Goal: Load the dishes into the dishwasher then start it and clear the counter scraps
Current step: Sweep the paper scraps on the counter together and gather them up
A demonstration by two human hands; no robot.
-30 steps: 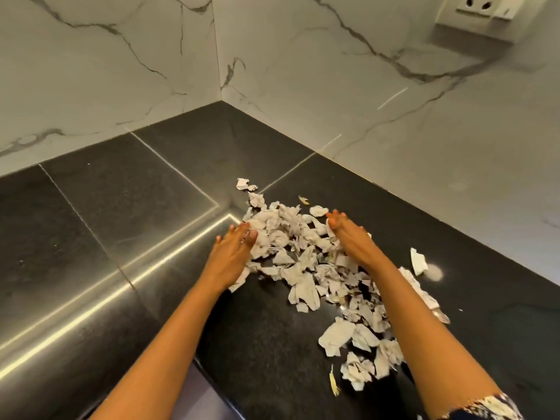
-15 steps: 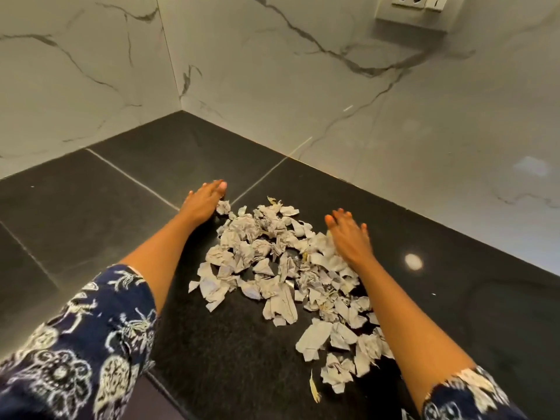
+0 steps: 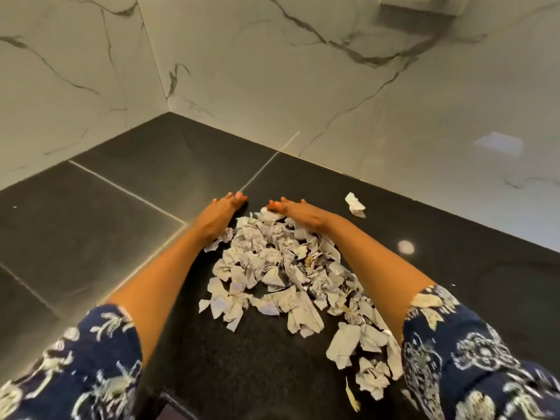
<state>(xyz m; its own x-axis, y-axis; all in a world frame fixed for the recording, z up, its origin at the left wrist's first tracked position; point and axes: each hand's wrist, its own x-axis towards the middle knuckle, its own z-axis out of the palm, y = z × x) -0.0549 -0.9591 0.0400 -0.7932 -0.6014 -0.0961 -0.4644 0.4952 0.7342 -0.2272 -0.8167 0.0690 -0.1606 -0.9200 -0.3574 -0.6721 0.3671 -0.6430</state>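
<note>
A heap of torn, crumpled pale paper scraps [image 3: 272, 268] lies on the black stone counter [image 3: 106, 237], stretching from the middle toward the near right. My left hand [image 3: 219, 213] lies flat on the counter at the heap's far left edge, fingers straight. My right hand [image 3: 298, 212] lies flat at the heap's far right edge, fingers straight and touching the top scraps. Both forearms flank the pile. One stray scrap [image 3: 354, 204] sits apart, to the right of my right hand. No dishes or dishwasher are in view.
White marble walls [image 3: 303, 86] meet in a corner behind the counter. A wall socket box [image 3: 424, 7] hangs at the top right. The counter's front edge [image 3: 181, 403] runs along the bottom. A small yellowish sliver [image 3: 351, 395] lies near that edge.
Both hands have come together at the far side of the heap. The scraps are bunched tighter between my forearms, and one scrap is left outside on the right.
</note>
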